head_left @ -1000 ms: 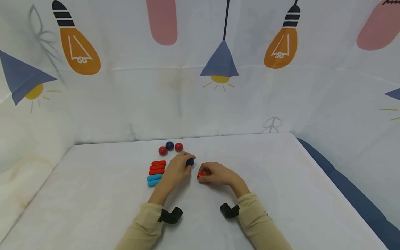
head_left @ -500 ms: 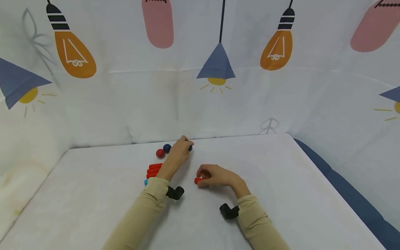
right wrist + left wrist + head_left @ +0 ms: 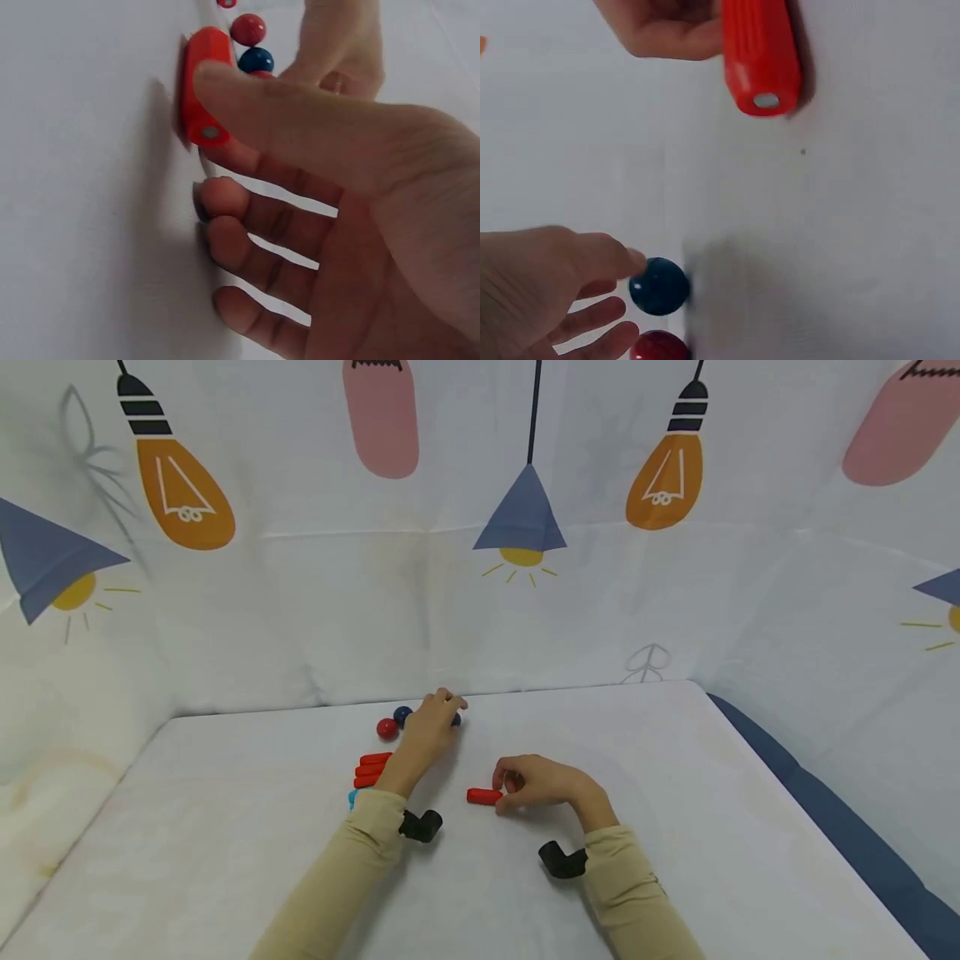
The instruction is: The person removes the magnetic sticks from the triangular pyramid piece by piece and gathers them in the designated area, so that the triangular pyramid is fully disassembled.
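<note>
In the head view my left hand [image 3: 431, 727] reaches to the far part of the table. Its thumb touches a dark blue ball [image 3: 658, 286] in the left wrist view, while the other fingers are spread and apart from it. A red ball [image 3: 660, 346] lies beside that one. Near the table's middle, my right hand [image 3: 543, 783] has thumb and index finger on either side of the right end of a red magnetic stick [image 3: 483, 796]. A silvery disc shows in each end of the stick. The right hand's remaining fingers are loosely bent.
Left of the left hand lie another red ball [image 3: 387, 729] and dark blue ball [image 3: 402, 716]. Several red sticks [image 3: 371, 770] and light blue sticks [image 3: 356, 797] lie in a row, partly behind the left forearm. A patterned cloth [image 3: 337, 610] hangs beyond the white table [image 3: 225, 843].
My left hand carried the dark blue ball away to the far row, and its fingers have loosened. My right hand has slid right along the red magnetic stick, exposing more of it.
</note>
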{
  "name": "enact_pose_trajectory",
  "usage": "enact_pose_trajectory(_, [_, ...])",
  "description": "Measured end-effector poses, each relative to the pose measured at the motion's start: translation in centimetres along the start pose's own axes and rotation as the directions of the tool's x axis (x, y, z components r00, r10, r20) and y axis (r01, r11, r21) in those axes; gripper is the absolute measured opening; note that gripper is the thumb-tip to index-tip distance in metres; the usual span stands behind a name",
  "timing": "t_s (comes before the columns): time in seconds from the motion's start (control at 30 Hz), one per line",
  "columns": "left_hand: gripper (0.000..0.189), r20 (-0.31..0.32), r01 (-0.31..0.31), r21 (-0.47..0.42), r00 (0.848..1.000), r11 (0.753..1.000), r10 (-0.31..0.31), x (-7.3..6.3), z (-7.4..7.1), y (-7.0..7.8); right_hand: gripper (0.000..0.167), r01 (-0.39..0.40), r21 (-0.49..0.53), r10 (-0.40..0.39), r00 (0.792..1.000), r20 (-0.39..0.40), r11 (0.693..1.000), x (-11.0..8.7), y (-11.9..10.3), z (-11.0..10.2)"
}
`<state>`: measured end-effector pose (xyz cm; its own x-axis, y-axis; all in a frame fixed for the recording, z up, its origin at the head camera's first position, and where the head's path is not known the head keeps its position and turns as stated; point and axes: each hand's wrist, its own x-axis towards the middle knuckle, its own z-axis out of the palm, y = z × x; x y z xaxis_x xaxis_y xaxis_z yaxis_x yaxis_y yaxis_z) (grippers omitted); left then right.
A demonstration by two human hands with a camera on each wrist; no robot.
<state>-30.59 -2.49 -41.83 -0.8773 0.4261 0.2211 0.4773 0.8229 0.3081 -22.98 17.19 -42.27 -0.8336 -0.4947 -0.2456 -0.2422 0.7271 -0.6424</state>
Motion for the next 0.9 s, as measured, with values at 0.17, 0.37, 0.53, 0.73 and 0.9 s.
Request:
enact_pose_trajectory(0.17, [0.028,0.019,-0.047,-0.18,0.999,0.983,0.052,-3.1,-0.6,0.2,0.008,0.047,-0.028,-0.048,0.998,-0.037,0.999,0.5,0.0,0.0])
enact_pose_trajectory(0.37, [0.028,0.158,-0.131,-0.283,0.971,0.95,0.181,-6.3,0.0,0.9,0.004,0.156,-0.006,-0.156,0.987,-0.048,0.988,0.8,0.2,-0.4])
enact_pose_trajectory(0.53, [0.018,0.158,-0.191,-0.288,0.957,0.938,0.243,-7.5,-0.1,1.1,0.006,0.172,0.039,-0.173,0.985,0.005,0.984,0.8,0.0,-0.2])
enact_pose_trajectory(0.73, [0.012,0.244,-0.162,-0.27,0.942,0.949,0.23,-8.4,-2.9,-0.8,0.006,0.124,0.034,-0.124,0.992,0.01,0.992,0.8,0.4,0.1])
enact_pose_trajectory(0.9, [0.008,0.309,-0.12,-0.223,0.932,0.968,0.187,-8.8,-5.4,-4.0,0.007,0.095,0.03,-0.095,0.995,0.009,0.995,0.5,0.6,0.0])
